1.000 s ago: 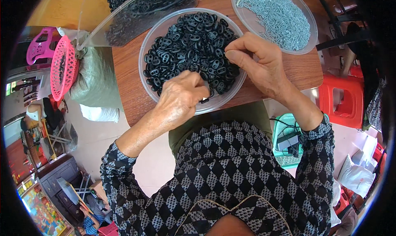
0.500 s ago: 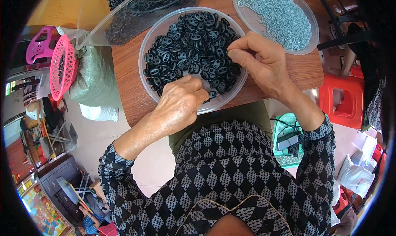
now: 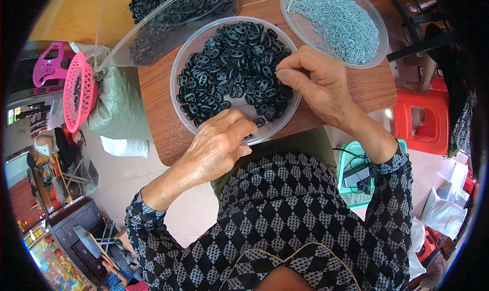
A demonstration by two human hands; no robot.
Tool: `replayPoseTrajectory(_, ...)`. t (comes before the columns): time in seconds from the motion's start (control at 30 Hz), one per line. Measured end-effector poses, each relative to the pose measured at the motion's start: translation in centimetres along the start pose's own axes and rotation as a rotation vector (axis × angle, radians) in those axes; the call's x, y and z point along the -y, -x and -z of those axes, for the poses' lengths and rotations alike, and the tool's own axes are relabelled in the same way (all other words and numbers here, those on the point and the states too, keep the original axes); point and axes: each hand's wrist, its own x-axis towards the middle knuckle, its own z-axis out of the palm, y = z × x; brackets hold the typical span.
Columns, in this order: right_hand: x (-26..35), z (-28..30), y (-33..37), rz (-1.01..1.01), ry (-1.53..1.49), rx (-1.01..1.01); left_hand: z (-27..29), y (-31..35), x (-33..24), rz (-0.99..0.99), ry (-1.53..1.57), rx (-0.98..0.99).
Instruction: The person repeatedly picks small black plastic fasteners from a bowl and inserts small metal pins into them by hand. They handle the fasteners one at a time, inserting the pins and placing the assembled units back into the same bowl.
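Observation:
A round clear tub (image 3: 179, 105) holds a heap of small black oval plastic pieces with two holes, like cord locks (image 3: 232, 57). At its near rim is my left hand (image 3: 216, 141), closed, with the dark edge of one such piece showing between thumb and forefinger. My right hand (image 3: 321, 85) is over the tub's right side, thumb and forefinger pinched together. A tiny pale tip shows at that pinch, too small to name. Behind the right hand, a round clear dish (image 3: 379, 54) contains many small blue-grey metal springs (image 3: 338, 23).
A larger clear bin (image 3: 178, 34) of black pieces stands at the back left of the wooden table (image 3: 158, 107). Left of it are a pink basket (image 3: 81, 92) and a pale sack (image 3: 119, 102). A red stool (image 3: 423, 120) and a green basket (image 3: 351, 197) are to the right.
My left hand has drawn back slightly toward me, from over the heap to the near rim. The right hand keeps its pinch over the tub. The whole view has shifted a little.

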Motion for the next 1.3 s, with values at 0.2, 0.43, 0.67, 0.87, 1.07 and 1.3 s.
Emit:
replayPoseTrajectory(0.2, 0.5, -0.3, 0.0, 0.005, 0.031, 0.012, 0.2, 0.9, 0.7, -0.005, 0.068, -0.084)
replayPoseTrajectory(0.43, 1.9, -1.2, 0.0, -0.104, -0.106, 0.086, 1.3, 0.5, 0.3, 0.399, 0.635, -0.26)
replayPoseTrajectory(0.67, 4.2, -3.1, -0.7, -0.252, -0.312, 0.083, 2.7, -1.7, 0.6, 0.325, 1.193, -0.483)
replayPoseTrajectory(0.87, 5.2, -6.5, -0.9, -0.07, -0.184, -0.065, 2.3, -1.1, 1.2, 0.287, 1.337, -0.592)
replayPoseTrajectory(1.07, 4.3, -7.4, -1.3, 0.13, -0.005, -0.096, 0.8, -1.2, 1.7, 0.215, 1.345, -0.773)
replayPoseTrajectory(1.3, 4.2, -7.3, -2.4, 0.256, 0.145, -0.115, 1.8, -1.1, -0.1, 0.284, 1.134, -0.827)
